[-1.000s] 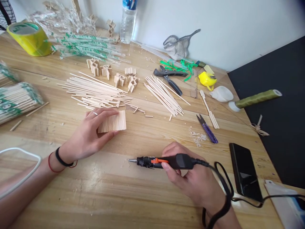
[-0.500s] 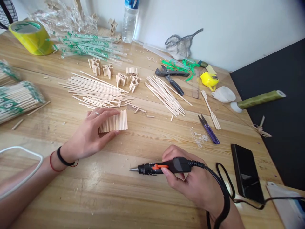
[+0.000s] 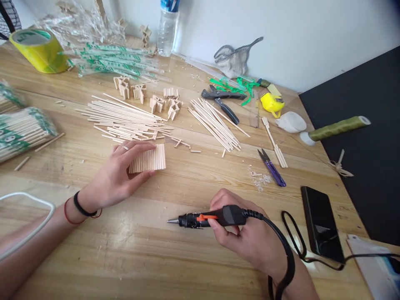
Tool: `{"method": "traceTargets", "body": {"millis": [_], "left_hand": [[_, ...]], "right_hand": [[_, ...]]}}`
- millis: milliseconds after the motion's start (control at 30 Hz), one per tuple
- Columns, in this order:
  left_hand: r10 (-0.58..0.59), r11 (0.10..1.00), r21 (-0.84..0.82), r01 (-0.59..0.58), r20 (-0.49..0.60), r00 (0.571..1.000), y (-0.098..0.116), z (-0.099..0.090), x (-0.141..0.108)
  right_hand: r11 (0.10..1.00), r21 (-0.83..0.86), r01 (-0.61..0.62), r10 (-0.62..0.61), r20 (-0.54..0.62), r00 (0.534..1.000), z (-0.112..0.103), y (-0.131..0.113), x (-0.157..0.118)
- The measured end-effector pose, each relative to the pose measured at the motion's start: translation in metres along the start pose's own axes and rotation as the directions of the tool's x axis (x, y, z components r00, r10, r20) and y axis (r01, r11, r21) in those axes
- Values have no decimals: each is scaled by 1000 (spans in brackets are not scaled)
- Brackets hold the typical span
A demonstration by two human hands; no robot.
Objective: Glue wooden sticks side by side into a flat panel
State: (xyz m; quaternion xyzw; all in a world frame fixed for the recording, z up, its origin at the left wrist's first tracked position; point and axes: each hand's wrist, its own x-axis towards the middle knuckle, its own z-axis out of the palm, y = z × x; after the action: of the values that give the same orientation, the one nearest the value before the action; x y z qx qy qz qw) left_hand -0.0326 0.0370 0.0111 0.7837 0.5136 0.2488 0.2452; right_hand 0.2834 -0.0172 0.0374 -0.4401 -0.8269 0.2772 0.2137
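Note:
My left hand [image 3: 120, 175] is closed around a flat panel of short wooden sticks [image 3: 153, 159], fingers along its far edge and thumb along its near edge. My right hand [image 3: 246, 237] grips a black pen-like tool [image 3: 218, 216] with an orange lever and a metal tip that points left, apart from the panel. Behind the panel lies a pile of long thin sticks [image 3: 125, 114]. Another bundle of sticks [image 3: 215, 125] rests to the right, and several small stick assemblies [image 3: 157, 104] stand behind.
Purple snips [image 3: 272, 167], black pliers [image 3: 223, 98] and a phone [image 3: 323, 225] lie to the right. The tool's black cord [image 3: 289, 254] runs past my right wrist. Yellow tape [image 3: 39, 52], wrapped sticks [image 3: 25, 127] and a bottle [image 3: 168, 33] stand or lie farther back and left.
The whole view has shifted slightly, so everything sits a little further left. Both hands keep their grips, and the tool remains right of and nearer than the panel.

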Motion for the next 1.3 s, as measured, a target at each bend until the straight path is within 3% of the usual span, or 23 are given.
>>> {"method": "traceTargets", "body": {"millis": [1300], "left_hand": [[2, 1000, -5, -2, -1, 1000, 0, 0, 0]], "right_hand": [[1000, 24, 12, -10, -69, 998, 3, -2, 0]]}}
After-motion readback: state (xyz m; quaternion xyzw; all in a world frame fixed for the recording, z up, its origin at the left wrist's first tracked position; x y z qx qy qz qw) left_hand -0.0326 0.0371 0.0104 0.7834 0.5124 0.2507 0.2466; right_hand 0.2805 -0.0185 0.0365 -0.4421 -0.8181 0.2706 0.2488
